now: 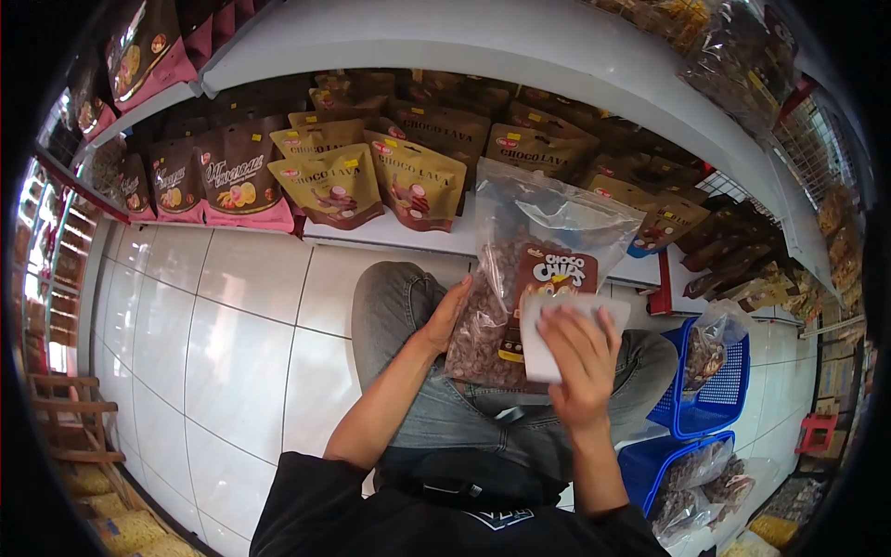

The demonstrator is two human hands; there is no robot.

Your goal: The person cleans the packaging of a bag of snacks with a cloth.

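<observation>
We record a clear bag of Choco Chips (497, 278) upright over the seated person's lap, in front of the lower shelf (445, 243). The left hand (451, 314) lies along the bag's left side; its fingers are partly hidden, so we cannot tell how firmly they close. The right hand (581, 357) is opened out, fingers extended over a white cloth or paper (537, 353) that lies against the bag's front, covering the lower part of its brown label (568, 269). We note Choco Lava pouches (329, 184) standing on the shelf and two blue baskets (677, 385) beside the right knee, both containing bags.
</observation>
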